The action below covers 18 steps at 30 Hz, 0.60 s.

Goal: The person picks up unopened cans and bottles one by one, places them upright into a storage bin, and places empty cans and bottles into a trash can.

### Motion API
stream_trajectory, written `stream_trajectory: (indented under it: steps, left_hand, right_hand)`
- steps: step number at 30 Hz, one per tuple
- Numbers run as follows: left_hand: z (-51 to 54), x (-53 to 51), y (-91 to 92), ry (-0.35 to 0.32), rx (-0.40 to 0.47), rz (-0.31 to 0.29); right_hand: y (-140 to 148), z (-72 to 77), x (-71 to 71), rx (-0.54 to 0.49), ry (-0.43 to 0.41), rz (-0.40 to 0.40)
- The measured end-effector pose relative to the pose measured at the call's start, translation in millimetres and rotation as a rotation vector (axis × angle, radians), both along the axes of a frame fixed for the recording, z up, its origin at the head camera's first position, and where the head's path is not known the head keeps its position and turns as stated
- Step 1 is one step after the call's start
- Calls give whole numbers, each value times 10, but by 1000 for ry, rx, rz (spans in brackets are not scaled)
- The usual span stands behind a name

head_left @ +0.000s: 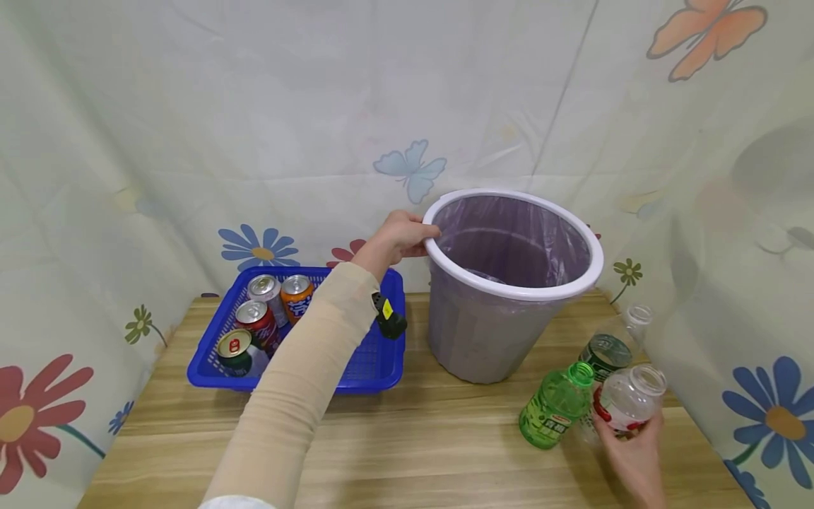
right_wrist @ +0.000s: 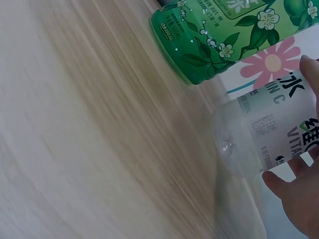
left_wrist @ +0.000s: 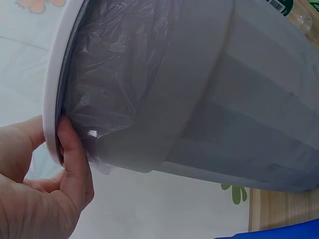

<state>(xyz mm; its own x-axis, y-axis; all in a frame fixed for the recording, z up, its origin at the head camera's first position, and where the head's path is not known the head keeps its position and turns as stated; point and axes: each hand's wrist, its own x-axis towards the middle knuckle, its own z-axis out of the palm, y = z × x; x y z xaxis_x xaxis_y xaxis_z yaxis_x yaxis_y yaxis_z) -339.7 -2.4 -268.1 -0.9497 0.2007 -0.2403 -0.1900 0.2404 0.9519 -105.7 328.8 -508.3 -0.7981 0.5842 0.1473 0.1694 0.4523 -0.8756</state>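
Note:
My left hand (head_left: 402,237) grips the white rim of a grey waste bin (head_left: 477,339), thumb on one side and fingers on the other in the left wrist view. A thin plastic bag (left_wrist: 119,64) lines the bin, which appears to lean right. At the right, my right hand (head_left: 636,449) holds a clear, capless plastic bottle (head_left: 636,392) with a red and white label. Whether its base (right_wrist: 232,142) touches the table cannot be told. Beside it stand a green plastic bottle (head_left: 555,410) and another clear bottle (head_left: 610,346) with a dark green label.
A blue plastic basket (head_left: 381,378) sits on the left of the wooden table (head_left: 413,452). Several drink cans, among them a red can (head_left: 257,322) and an orange can (head_left: 297,293), stand inside it. A printed curtain (head_left: 305,106) hangs behind the table and along its sides.

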Motion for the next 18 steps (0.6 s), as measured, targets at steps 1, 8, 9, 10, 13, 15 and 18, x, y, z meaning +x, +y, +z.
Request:
stream_trajectory:
  steps: [1,8,9,10,13,15,18]
  left_hand:
    - [0,0,1,-1,4,-1]
    - [1,-1,2,-3,11,2]
    - [-1,-2,1,-3,9,2]
    - [-3,-3,-1,-3,8,2]
    - [-7,-3,-8,0,2,-2]
    - [-9,-3,-10,2,1,-5]
    - [-10,-3,-11,4,1,-6]
  right_hand:
    - [-3,-3,-3,-9,1,2]
    - [-34,-9,-13,-30,-8,-21]
    - [-34,-11,-15,-32,-8,-20]
    - [-35,-13,-16,-35,-8,-20]
    - [-37,-18,-19,-42,-11,-24]
    - [-40,-19,-19,-52,-9,-28]
    - [-46,-19,-18,-61,-9,-35]
